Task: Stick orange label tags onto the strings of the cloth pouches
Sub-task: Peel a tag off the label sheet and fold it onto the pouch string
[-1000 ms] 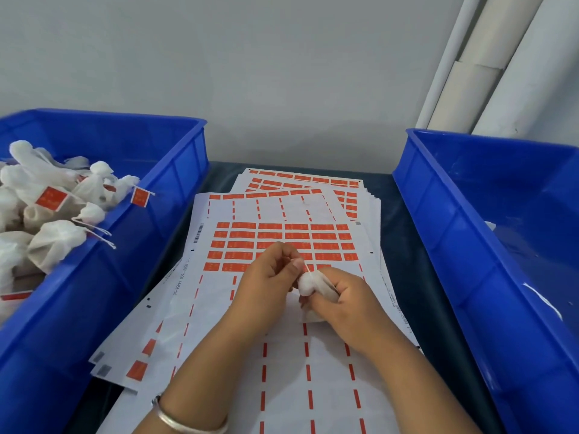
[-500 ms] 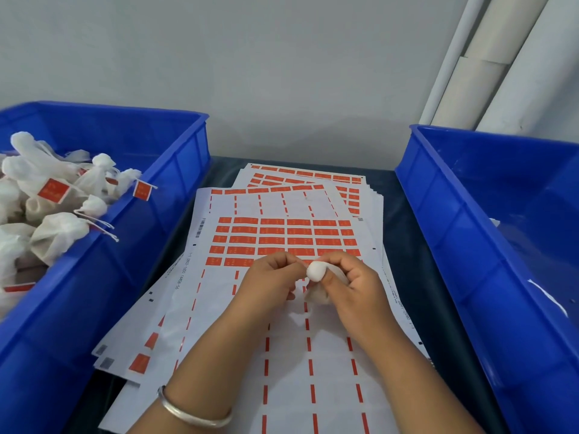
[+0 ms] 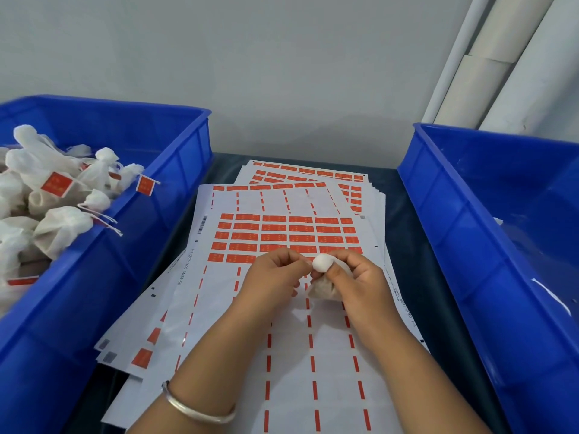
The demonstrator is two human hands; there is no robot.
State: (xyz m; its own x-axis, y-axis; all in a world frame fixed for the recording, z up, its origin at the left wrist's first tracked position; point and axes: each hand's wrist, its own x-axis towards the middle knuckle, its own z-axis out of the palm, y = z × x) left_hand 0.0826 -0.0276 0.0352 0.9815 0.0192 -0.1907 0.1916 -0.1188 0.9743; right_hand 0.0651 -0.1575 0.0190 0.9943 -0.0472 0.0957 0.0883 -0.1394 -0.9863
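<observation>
pouch [image 3: 322, 281] neck up toward 12 | right hand [image 3: 355, 281] curled round it | left hand [image 3: 271, 277] fingertips pinching string at neck

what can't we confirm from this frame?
- Head view: the string of the pouch, hidden under the left hand fingers.
- Whether a label is already on it: covered by both hands; right hand wraps the pouch.
- Print on the label sheet: too small.
- Left bin: cut off by the edge.

White cloth pouch [image 3: 322, 285] above orange label sheet [image 3: 288, 236].
</observation>
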